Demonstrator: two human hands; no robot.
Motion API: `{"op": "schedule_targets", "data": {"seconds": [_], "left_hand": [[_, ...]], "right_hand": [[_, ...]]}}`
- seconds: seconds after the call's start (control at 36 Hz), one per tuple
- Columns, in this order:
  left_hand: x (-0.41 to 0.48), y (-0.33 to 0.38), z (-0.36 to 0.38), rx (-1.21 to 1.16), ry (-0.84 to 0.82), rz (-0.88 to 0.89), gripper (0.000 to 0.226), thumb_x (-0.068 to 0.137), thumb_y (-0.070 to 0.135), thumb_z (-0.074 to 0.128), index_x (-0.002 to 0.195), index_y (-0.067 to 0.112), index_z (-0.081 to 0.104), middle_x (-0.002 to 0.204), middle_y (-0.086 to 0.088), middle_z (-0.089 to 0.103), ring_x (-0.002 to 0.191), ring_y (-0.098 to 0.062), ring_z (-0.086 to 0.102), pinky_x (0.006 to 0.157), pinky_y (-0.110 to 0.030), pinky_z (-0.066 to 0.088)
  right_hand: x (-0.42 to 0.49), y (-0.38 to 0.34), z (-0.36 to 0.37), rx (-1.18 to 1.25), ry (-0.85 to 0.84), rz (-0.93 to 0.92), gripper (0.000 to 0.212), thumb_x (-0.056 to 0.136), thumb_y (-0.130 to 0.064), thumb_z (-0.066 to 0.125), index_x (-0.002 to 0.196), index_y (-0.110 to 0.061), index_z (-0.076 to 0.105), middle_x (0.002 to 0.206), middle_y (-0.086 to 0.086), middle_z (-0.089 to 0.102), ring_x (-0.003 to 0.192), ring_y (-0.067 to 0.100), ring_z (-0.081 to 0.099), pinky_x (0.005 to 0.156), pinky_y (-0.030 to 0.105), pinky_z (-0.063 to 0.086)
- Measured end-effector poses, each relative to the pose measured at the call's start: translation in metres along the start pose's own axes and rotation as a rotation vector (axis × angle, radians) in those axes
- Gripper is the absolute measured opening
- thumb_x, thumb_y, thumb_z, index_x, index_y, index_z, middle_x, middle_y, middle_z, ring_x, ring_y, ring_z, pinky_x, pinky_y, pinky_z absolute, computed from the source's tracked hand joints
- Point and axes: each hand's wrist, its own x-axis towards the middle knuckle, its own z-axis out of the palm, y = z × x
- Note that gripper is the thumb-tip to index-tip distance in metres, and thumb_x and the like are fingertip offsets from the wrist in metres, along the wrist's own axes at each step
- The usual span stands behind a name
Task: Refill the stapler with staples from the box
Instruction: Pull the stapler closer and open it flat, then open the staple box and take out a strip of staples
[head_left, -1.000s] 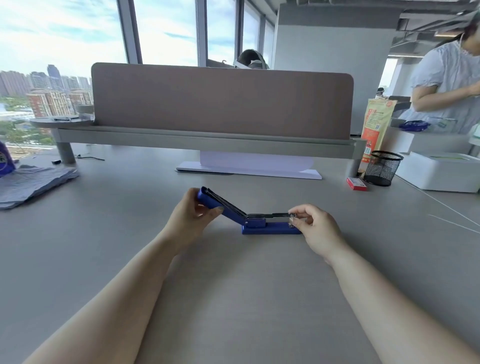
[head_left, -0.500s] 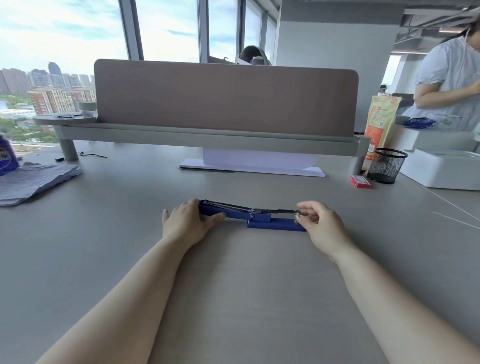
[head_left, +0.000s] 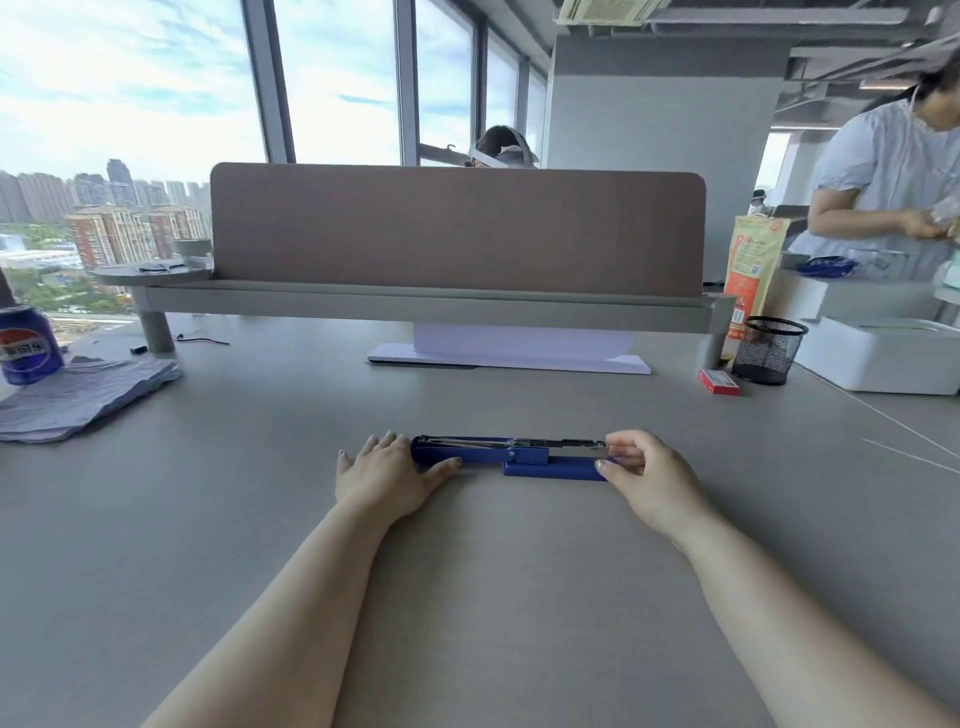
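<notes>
Stapler (head_left: 524, 456) opened flat, left hand (head_left: 382, 475) pressing its lid, right hand (head_left: 649, 475) pinching its front; staple box (head_left: 718, 382) untouched, far right.

Blue stapler (head_left: 524, 457): opened out flat at the centre of the bench (head_left: 493, 597), cover folded back to the left, metal magazine exposed. Small red staple box (head_left: 718, 382): lying flat far right, well apart.

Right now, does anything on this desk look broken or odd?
Only the blue plastic stapler: it lies swung fully open and flat on the grey desk, metal staple track exposed. The small red staple box sits apart, beside the black mesh pen cup.
</notes>
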Motion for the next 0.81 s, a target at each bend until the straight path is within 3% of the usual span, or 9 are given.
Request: {"op": "schedule_targets", "data": {"seconds": [0.08, 0.19, 0.31, 0.42, 0.53, 0.58, 0.67, 0.72, 0.81], "left_hand": [[-0.004, -0.001, -0.003, -0.035, 0.001, -0.026, 0.059, 0.074, 0.078, 0.035, 0.096, 0.025, 0.050, 0.117, 0.001, 0.057, 0.121, -0.021, 0.044, 0.104, -0.046, 0.032], [-0.016, 0.015, -0.011, -0.196, 0.136, -0.005, 0.066, 0.082, 0.060, 0.049, 0.127, 0.012, 0.045, 0.139, -0.008, 0.047, 0.133, -0.026, 0.035, 0.106, -0.041, 0.030], [-0.033, 0.052, -0.013, -0.240, 0.208, 0.184, 0.068, 0.085, 0.054, 0.051, 0.141, 0.018, 0.034, 0.152, -0.001, 0.032, 0.143, -0.021, 0.021, 0.116, -0.040, 0.020], [-0.057, 0.113, -0.002, -0.220, 0.107, 0.517, 0.068, 0.084, 0.060, 0.048, 0.141, 0.027, 0.032, 0.151, 0.009, 0.033, 0.142, -0.014, 0.024, 0.115, -0.031, 0.022], [-0.067, 0.176, 0.027, -0.011, -0.180, 0.776, 0.068, 0.088, 0.057, 0.042, 0.146, 0.030, 0.019, 0.158, 0.009, 0.016, 0.146, -0.012, 0.005, 0.120, -0.035, 0.005], [-0.063, 0.206, 0.045, 0.073, -0.294, 0.792, 0.066, 0.090, 0.056, 0.035, 0.147, 0.029, 0.012, 0.159, 0.006, 0.006, 0.147, -0.018, -0.002, 0.120, -0.041, -0.003], [-0.049, 0.245, 0.067, 0.090, -0.298, 0.744, 0.065, 0.092, 0.057, 0.022, 0.148, 0.027, 0.007, 0.160, 0.005, -0.002, 0.146, -0.019, -0.008, 0.119, -0.042, -0.007], [-0.038, 0.259, 0.079, 0.092, -0.294, 0.689, 0.069, 0.090, 0.061, 0.018, 0.148, 0.027, 0.005, 0.160, 0.006, -0.003, 0.146, -0.017, -0.008, 0.119, -0.042, -0.007], [-0.027, 0.266, 0.089, 0.099, -0.283, 0.649, 0.073, 0.086, 0.066, 0.015, 0.147, 0.027, 0.004, 0.160, 0.007, -0.002, 0.146, -0.016, -0.006, 0.119, -0.042, -0.004]], "right_hand": [[-0.005, -0.002, -0.001, 0.002, -0.007, 0.021, 0.030, 0.082, -0.017, 0.065, 0.111, -0.015, 0.058, 0.105, 0.000, 0.063, 0.099, 0.015, 0.060, 0.087, 0.025, 0.042], [-0.009, -0.003, -0.009, 0.017, -0.034, 0.048, 0.033, 0.082, -0.019, 0.064, 0.114, -0.016, 0.056, 0.108, -0.002, 0.061, 0.098, 0.012, 0.058, 0.088, 0.024, 0.042], [-0.012, 0.010, -0.034, -0.040, -0.045, 0.071, 0.035, 0.081, -0.026, 0.065, 0.114, -0.023, 0.054, 0.119, -0.002, 0.059, 0.105, 0.014, 0.056, 0.094, 0.029, 0.045], [-0.013, 0.034, -0.076, -0.124, 0.019, 0.136, 0.037, 0.080, -0.024, 0.066, 0.115, -0.021, 0.054, 0.121, 0.001, 0.060, 0.102, 0.014, 0.054, 0.091, 0.028, 0.043], [-0.015, 0.060, -0.120, -0.336, 0.104, 0.216, 0.045, 0.081, -0.030, 0.064, 0.122, -0.018, 0.051, 0.130, 0.005, 0.057, 0.117, 0.022, 0.051, 0.096, 0.029, 0.041], [-0.016, 0.069, -0.135, -0.555, 0.049, 0.279, 0.060, 0.083, -0.047, 0.055, 0.134, -0.021, 0.039, 0.143, 0.004, 0.045, 0.131, 0.027, 0.038, 0.105, 0.034, 0.035], [-0.007, 0.083, -0.146, -0.725, -0.033, 0.335, 0.078, 0.082, -0.064, 0.039, 0.145, -0.025, 0.016, 0.157, 0.000, 0.020, 0.143, 0.026, 0.016, 0.116, 0.040, 0.020], [0.005, 0.091, -0.148, -0.730, -0.035, 0.339, 0.078, 0.083, -0.065, 0.035, 0.146, -0.025, 0.011, 0.159, 0.002, 0.011, 0.145, 0.026, 0.009, 0.118, 0.042, 0.014], [0.028, 0.095, -0.151, -0.724, -0.003, 0.311, 0.075, 0.085, -0.060, 0.037, 0.146, -0.023, 0.013, 0.158, 0.004, 0.014, 0.144, 0.027, 0.015, 0.118, 0.040, 0.015]]}}
